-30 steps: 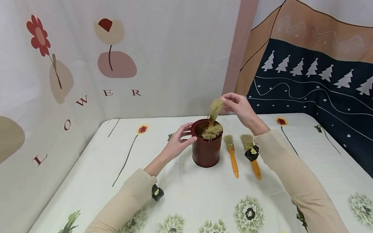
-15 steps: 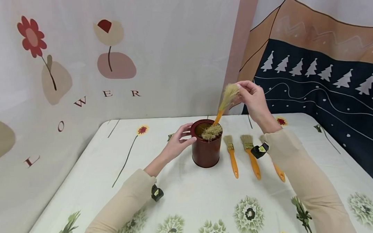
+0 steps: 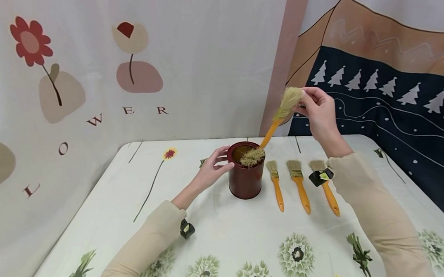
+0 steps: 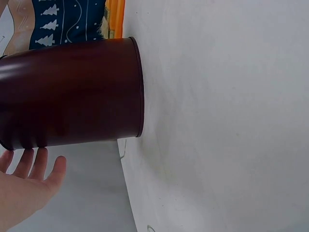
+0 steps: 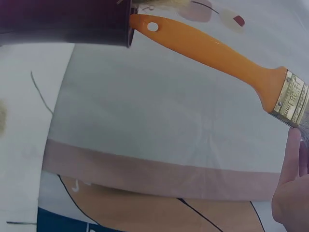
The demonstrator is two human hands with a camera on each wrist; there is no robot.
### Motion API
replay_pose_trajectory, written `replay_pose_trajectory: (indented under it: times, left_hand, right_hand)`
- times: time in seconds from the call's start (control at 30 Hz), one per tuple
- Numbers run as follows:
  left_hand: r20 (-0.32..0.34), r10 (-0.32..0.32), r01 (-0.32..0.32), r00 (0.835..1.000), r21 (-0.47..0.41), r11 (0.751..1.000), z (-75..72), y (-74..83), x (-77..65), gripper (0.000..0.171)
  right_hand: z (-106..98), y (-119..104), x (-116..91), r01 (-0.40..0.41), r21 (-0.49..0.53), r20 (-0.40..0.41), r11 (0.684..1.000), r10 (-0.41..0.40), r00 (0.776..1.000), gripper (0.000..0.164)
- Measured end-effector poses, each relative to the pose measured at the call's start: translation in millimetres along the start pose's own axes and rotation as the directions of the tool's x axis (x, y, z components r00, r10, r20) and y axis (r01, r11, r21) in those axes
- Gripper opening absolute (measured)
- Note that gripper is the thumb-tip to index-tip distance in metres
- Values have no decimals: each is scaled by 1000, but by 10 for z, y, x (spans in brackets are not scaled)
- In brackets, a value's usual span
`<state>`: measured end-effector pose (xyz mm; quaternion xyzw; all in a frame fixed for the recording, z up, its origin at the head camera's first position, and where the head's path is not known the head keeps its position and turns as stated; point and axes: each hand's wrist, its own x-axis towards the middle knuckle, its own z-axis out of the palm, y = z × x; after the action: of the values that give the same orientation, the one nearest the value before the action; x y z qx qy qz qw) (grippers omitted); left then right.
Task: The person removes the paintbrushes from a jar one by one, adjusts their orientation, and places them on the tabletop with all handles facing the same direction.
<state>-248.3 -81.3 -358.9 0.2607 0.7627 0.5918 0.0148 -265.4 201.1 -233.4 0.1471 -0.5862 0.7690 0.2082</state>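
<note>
A dark red can (image 3: pixel 245 181) stands on the table, with a tuft of pale bristles (image 3: pixel 252 157) showing in its mouth. At its left side my left hand (image 3: pixel 210 172) touches the wall near the rim, thumb in front and fingertips behind. In the left wrist view these fingertips (image 4: pixel 41 153) meet the can (image 4: pixel 72 94). My right hand (image 3: pixel 321 109) pinches a paintbrush (image 3: pixel 270 134) by its bristles, up and to the right of the can. The brush tilts, its orange handle (image 5: pixel 203 46) pointing down, and the handle's holed end is at the can's rim.
Three orange-handled paintbrushes lie in a row right of the can: a narrow one (image 3: pixel 277 190), a wider one (image 3: pixel 300 188) and another (image 3: pixel 330 198) partly behind the right wrist camera (image 3: pixel 321 176). A printed cloth wall (image 3: pixel 204 73) rises behind the white table (image 3: pixel 226 237).
My right hand has moved up and to the right with the paintbrush, and its orange handle has come up into sight. The left hand and the can have stayed in place.
</note>
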Motion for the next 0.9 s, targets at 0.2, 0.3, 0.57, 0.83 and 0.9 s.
replay_pose_trajectory:
  times: [0.2, 0.3, 0.57, 0.83, 0.9]
  left_hand:
    - [1, -12, 12, 1000, 2, 1000, 1, 65, -15, 55]
    - [-7, -4, 4, 1000, 11, 1000, -5, -47, 15, 56]
    - [-22, 17, -16, 1000, 25, 1000, -2, -154, 41, 58]
    - [-17, 1, -1, 1000, 11, 1000, -6, -118, 39, 55]
    - [-13, -7, 7, 1000, 9, 1000, -6, -116, 38, 55]
  right_hand:
    - [-92, -84, 12, 1, 11, -44, 1000, -1, 999, 15]
    - [-150, -107, 12, -3, -2, -63, 1000, 2, 998, 18]
    - [-303, -88, -10, -68, -114, -101, 991, 56, 993, 21]
    - [-477, 4, -31, -167, -386, -118, 907, 131, 984, 23]
    - [-514, 31, -42, -182, -459, -119, 870, 143, 983, 25]
